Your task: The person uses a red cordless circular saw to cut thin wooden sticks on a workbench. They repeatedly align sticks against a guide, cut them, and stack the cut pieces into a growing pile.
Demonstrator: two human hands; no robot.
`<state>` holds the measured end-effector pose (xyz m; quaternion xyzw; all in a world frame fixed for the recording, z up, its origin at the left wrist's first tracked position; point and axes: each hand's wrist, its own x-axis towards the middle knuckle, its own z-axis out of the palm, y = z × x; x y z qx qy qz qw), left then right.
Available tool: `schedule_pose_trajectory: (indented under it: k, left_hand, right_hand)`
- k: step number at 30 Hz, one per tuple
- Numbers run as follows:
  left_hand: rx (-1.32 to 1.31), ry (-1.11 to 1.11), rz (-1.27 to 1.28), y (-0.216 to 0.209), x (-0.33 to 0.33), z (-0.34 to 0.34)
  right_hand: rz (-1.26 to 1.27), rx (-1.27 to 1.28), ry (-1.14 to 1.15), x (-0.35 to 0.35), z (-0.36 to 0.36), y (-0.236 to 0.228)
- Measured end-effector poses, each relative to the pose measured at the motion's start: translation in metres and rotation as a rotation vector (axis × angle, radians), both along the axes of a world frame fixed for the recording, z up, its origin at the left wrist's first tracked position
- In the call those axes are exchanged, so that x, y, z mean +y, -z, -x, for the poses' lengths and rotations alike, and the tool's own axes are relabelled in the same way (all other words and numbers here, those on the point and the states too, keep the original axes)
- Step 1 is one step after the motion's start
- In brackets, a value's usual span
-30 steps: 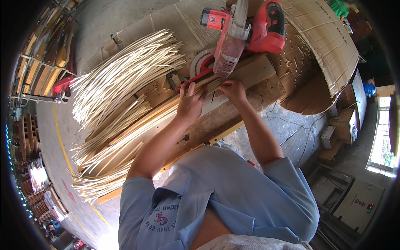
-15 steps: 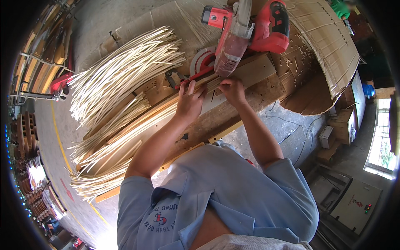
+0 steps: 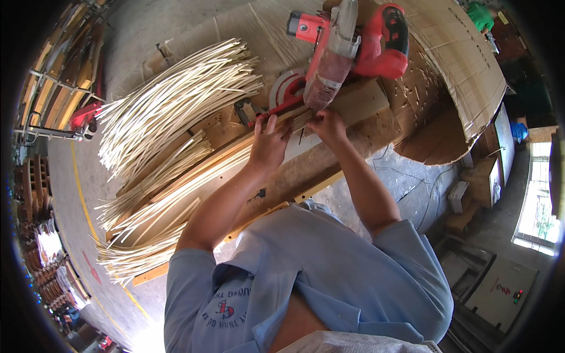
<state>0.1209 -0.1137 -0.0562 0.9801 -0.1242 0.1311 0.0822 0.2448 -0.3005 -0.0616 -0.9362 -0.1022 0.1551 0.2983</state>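
Observation:
In front of the red mitre saw, both my hands are at a bundle of thin pale cane rods lying lengthwise along a wooden strip. My left hand is curled over the rods against the strip, its fingertips at the strip's edge. A little farther right, close under the saw's blade guard, my right hand pinches the rod ends between thumb and fingers. Its palm side and the exact grip are hidden. A loose sheaf of the same rods lies on the left of the bench, with smaller bunches nearer me.
A large cardboard sheet curves up at the right of the saw, offcuts scattered on its inner side. Cables lie on the floor at the right. Racks of wooden pieces stand at the far left. A person in green is at the upper right.
Both hands keep nearly the same place at the rods; the right hand's fingers have shifted very slightly. The saw has not visibly moved.

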Motion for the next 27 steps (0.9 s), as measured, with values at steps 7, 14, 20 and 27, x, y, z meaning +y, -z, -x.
schedule_pose_trajectory:
  k: [7, 14, 20, 27]
  left_hand:
    - [0.045, -0.020, -0.024, -0.004, -0.003, -0.004]
    - [0.073, 0.022, -0.037, -0.004, -0.001, -0.002]
    - [0.013, 0.042, 0.006, 0.000, 0.005, -0.005]
    - [-0.017, 0.076, 0.055, 0.003, 0.006, -0.013]
  right_hand:
    - [0.054, -0.357, -0.133, -0.003, 0.032, -0.002]
    - [0.274, -0.455, -0.350, 0.003, 0.067, -0.011]
    - [0.431, -0.333, -0.388, 0.007, 0.066, -0.027]
    - [0.483, -0.224, -0.324, 0.016, 0.068, -0.039]
